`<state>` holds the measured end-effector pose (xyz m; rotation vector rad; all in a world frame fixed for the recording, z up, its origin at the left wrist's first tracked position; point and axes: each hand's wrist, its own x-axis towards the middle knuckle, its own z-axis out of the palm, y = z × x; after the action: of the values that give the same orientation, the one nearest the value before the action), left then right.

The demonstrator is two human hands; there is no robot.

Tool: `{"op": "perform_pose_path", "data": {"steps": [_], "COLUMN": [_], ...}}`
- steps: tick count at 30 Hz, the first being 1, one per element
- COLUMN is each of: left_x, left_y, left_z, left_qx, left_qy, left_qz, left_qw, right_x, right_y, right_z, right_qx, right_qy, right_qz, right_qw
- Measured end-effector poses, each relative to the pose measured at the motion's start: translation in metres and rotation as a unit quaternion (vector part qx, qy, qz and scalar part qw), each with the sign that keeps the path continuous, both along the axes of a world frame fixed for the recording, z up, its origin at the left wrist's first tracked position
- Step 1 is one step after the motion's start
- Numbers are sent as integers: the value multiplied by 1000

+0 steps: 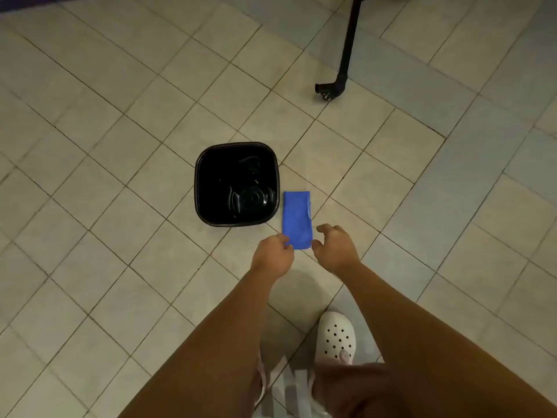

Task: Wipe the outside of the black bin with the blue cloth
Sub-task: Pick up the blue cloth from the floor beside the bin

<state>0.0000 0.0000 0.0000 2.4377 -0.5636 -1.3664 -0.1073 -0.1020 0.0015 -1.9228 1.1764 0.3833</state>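
Pinching the near left corner of the blue cloth point(297, 218), the left hand point(272, 255) has curled fingers. The right hand point(336, 251) hovers half-open by the near right corner, gripping nothing. At frame centre, just left of the cloth, the black bin point(236, 222) stands upright on the tiled floor point(120, 206).

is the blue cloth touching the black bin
Apart. The head view shows a thin strip of floor between the cloth and the right side of the bin.
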Motion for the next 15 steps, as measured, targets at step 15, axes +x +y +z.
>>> {"op": "perform_pose_path", "data": {"steps": [15], "left_x": [18], "left_y": [-36], "left_z": [-133], "left_qx": [42], "left_qy": [18], "left_qz": [-20], "left_qw": [999], "right_x": [26], "right_y": [-18], "right_z": [-130], "right_qx": [53], "right_qy": [29], "right_qz": [-56], "right_qw": [997]}}
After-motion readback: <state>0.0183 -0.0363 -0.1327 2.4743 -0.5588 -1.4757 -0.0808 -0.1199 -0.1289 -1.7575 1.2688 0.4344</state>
